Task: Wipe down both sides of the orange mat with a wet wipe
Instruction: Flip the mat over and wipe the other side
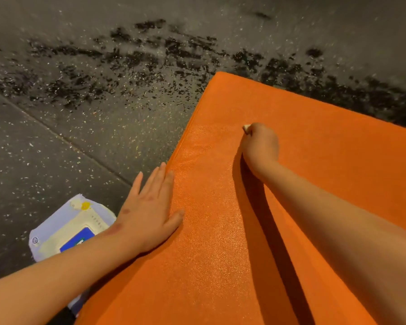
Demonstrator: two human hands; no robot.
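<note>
Flat left hand [150,216] steadies orange mat [291,207] running away rightward; right hand [260,146] fisted around wipe [246,128].

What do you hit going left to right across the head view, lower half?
White-and-blue wet wipe pack on the dark speckled floor → flat open left hand → fisted right hand on the orange mat.

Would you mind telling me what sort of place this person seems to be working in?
Probably a gym or exercise room. The dark speckled rubber floor laid in large tiles is typical of gyms, and the thick padded orange leather-look mat looks like workout equipment. A white pack of wet wipes lies beside it.
</note>
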